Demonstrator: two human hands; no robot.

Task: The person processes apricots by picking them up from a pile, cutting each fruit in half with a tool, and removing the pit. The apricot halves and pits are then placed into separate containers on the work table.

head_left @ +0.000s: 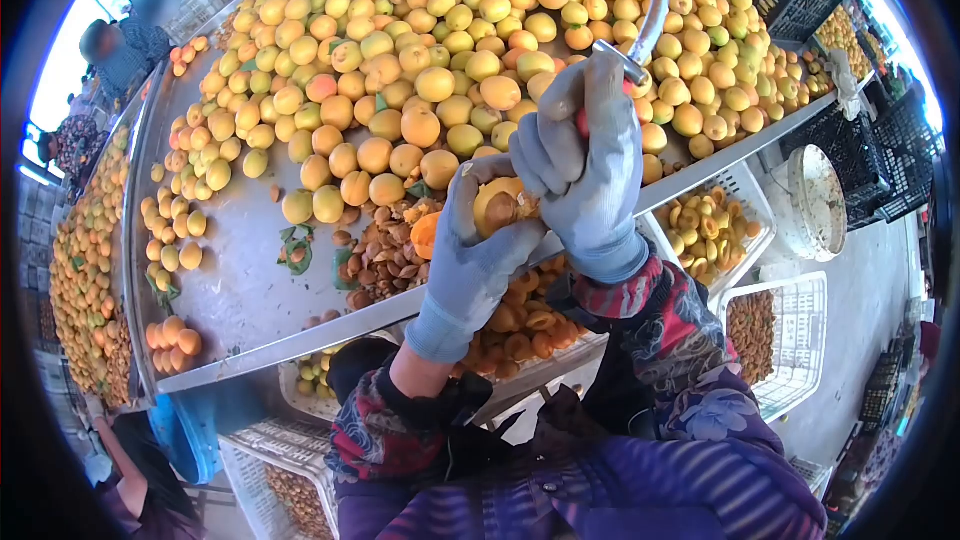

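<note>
My left hand (480, 250), in a grey-blue glove, holds a cut apricot (497, 206) with its brown pit showing. Beside it, my right hand (590, 145), gloved too, is closed around the red handle of a knife with a curved blade (655, 10) that points up and away from the fruit. Both hands are close together over the table's front edge. An orange apricot half (425, 236) shows just left of my left hand. Brown pits (385, 255) lie heaped on the metal table (235, 285), in front of a large pile of whole apricots (400, 70).
Apricot halves fill a container (530, 325) below my hands and a white crate (765, 225) at the right. Another white crate (820, 340) holds pits. A white bucket (815, 202), black crates (905, 155) and a blue bin (200, 430) stand around. People are at the left.
</note>
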